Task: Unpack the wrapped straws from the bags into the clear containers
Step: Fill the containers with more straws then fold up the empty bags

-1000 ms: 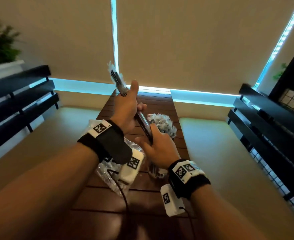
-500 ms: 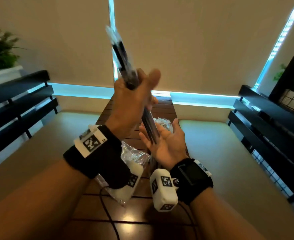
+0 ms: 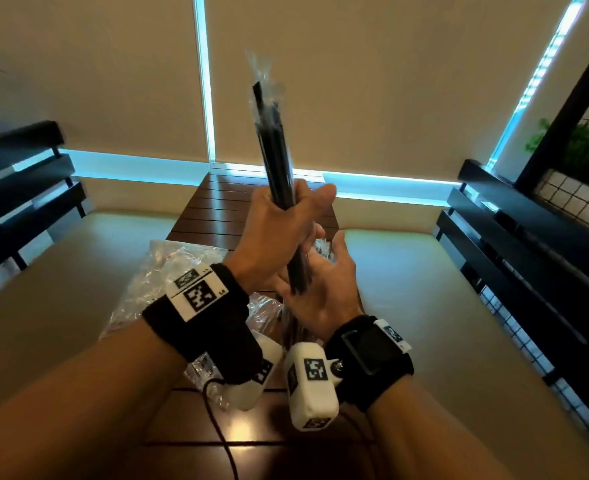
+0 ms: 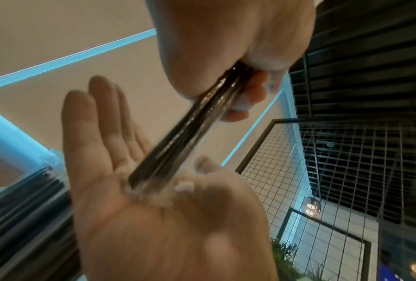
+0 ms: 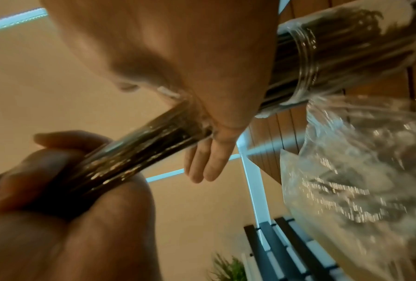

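A bundle of black straws in clear wrappers (image 3: pixel 275 150) stands nearly upright above the table. My left hand (image 3: pixel 279 220) grips it round the lower half, fingers curled round it (image 4: pixel 248 91). My right hand (image 3: pixel 321 289) lies open below, palm up, and the straws' lower ends (image 4: pixel 139 182) press into the palm (image 4: pixel 142 218). In the right wrist view the bundle (image 5: pixel 130 152) runs from my left hand (image 5: pixel 45 190) to my flat right palm (image 5: pixel 190 57). A clear jar (image 5: pixel 305 57) with dark straws in it stands on the table, mostly hidden behind my hands in the head view.
A crumpled clear plastic bag (image 3: pixel 168 268) lies on the dark slatted wooden table (image 3: pixel 223 209), under my left wrist and beside the jar (image 5: pixel 346 180). Cushioned benches with black slatted backs (image 3: pixel 528 237) flank the table. Cables hang from both wrist cameras.
My left hand has raised the bundle and turned it more upright. My right hand let go of the straws and opened flat under their lower ends.
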Tool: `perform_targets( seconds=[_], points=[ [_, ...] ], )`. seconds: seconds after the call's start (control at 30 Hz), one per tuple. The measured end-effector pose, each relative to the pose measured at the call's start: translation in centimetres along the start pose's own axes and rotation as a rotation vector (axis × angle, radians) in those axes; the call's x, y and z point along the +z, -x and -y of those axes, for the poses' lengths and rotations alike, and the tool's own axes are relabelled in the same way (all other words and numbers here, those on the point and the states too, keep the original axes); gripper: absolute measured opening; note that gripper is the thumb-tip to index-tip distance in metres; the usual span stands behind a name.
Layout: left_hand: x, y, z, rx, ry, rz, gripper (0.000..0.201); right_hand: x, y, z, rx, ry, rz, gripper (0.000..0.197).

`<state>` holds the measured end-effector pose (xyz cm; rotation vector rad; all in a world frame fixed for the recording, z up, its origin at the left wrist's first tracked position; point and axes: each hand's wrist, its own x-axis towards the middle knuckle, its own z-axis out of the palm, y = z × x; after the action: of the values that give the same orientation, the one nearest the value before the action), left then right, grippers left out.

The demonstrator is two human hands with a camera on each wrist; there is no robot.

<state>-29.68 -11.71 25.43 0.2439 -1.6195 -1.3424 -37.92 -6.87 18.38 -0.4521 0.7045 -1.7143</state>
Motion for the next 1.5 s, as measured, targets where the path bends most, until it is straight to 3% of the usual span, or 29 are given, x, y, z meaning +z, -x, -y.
perform_targets(
  seconds=[0.1,0.17,0.23,0.27,0.3,0.4,0.47,0.5,0.6,0.7,0.8,0.97,1.03,1.1,1.17,1.27,1.33,1.43,1.5],
  points=[
    [-0.8,-0.8,0.7,0.001,0.006,-0.038,0.048,-1.4,0.0,1.0,-0.206,0.351,-0.167,0.045],
    [-1.7,-1.1,1.9,-0.015,-0.063,-0.04,0.049,-3.4,-0.3,1.9,-0.43,0.711,-0.401,0.008],
    [-2.6,-1.2,3.6,-0.059,-0.129,-0.068,0.046,-6.3,-0.5,2.2,-0.588,0.952,-0.58,0.026],
    [-2.9,-1.3,4.6,-0.083,-0.139,-0.095,0.045,-7.6,-0.4,2.1,-0.625,1.024,-0.592,0.041],
    [-3.2,-1.3,5.5,-0.104,-0.131,-0.126,0.044,-8.6,-0.5,1.8,-0.605,1.127,-0.575,0.061],
    [-3.1,-1.3,8.0,-0.14,-0.099,-0.164,0.047,-10.8,-1.6,0.0,-0.36,1.364,-0.423,0.123],
    [-2.7,-1.2,9.2,-0.163,-0.089,-0.163,0.047,-11.5,-2.5,-1.2,-0.285,1.354,-0.341,0.133],
    [-2.4,-1.3,9.5,-0.174,-0.082,-0.169,0.048,-11.9,-3.0,-1.6,-0.27,1.317,-0.329,0.126],
    [-1.5,-1.7,10.5,-0.197,-0.061,-0.181,0.048,-12.1,-3.8,-2.7,-0.228,1.248,-0.351,0.065],
    [-0.7,-1.8,11.7,-0.216,-0.07,-0.176,0.047,-12.6,-4.5,-3.7,-0.294,1.234,-0.391,0.041],
    [-0.7,-1.3,13.3,-0.216,-0.099,-0.177,0.045,-13.0,-4.6,-3.7,-0.277,1.212,-0.358,0.048],
    [-1.3,2.4,17.0,-0.268,-0.332,-0.027,0.055,-13.6,-4.9,-3.6,-0.31,1.193,-0.309,0.074],
    [-1.4,2.8,17.6,-0.283,-0.412,-0.011,0.053,-13.4,-4.9,-3.3,-0.292,1.202,-0.292,0.067],
    [-1.4,2.5,17.1,-0.279,-0.435,-0.008,0.037,-13.2,-4.5,-3.1,-0.273,1.223,-0.286,0.057],
    [-1.7,2.3,16.3,-0.225,-0.541,0.01,0.032,-13.1,-4.3,-3.0,-0.275,1.239,-0.287,0.053],
    [-2.7,2.2,14.8,-0.14,-0.686,0.015,0.079,-13.4,-4.2,-3.3,-0.283,1.269,-0.292,0.049],
    [-3.2,1.4,13.3,-0.012,-0.693,-0.026,0.103,-13.3,-4.2,-3.3,-0.303,1.275,-0.295,0.045],
    [-2.7,-0.9,10.3,0.262,-0.725,0.03,0.099,-13.0,-4.5,-3.4,-0.326,1.281,-0.298,0.05],
    [-1.9,-2.2,9.2,0.306,-0.819,0.2,0.077,-13.0,-4.6,-3.6,-0.334,1.296,-0.309,0.053]
  ],
)
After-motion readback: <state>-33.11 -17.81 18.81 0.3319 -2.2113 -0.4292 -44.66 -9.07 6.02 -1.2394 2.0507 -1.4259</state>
